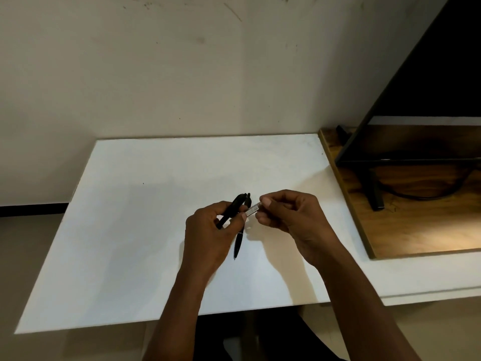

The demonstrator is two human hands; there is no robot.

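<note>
Black pens (238, 243), two of them, sit in the left hand (208, 230) above the middle of the white tabletop (117, 243). From my seat they seem to meet near their upper ends, just above the knuckles. One slants down to the left through the curled fingers. The other hangs nearly straight down, its lower half and tip showing below the hand; I cannot tell whether that tip touches the surface. The left hand is closed round both barrels, with the thumb laid across the front.

The right hand (289, 214) is just beside it, with a narrow gap between the two hands. Its thumb and forefinger pinch the right end of a small translucent piece (252, 210), and the remaining fingers are tucked in under the palm. That piece bridges the gap, tilted up towards the right. Its left end lies against the pens at the tip of the left thumb. It is too small for me to say exactly what it is, though it looks like a short clear tube with some print on it.

To the right, a wooden desk (416, 235) butts against the tabletop's edge. It carries a dark screen (429, 74) on a black stand (375, 194), with a cable (416, 197) curving behind the stand. A pale, scuffed wall (156, 74) rises behind the tabletop.
</note>
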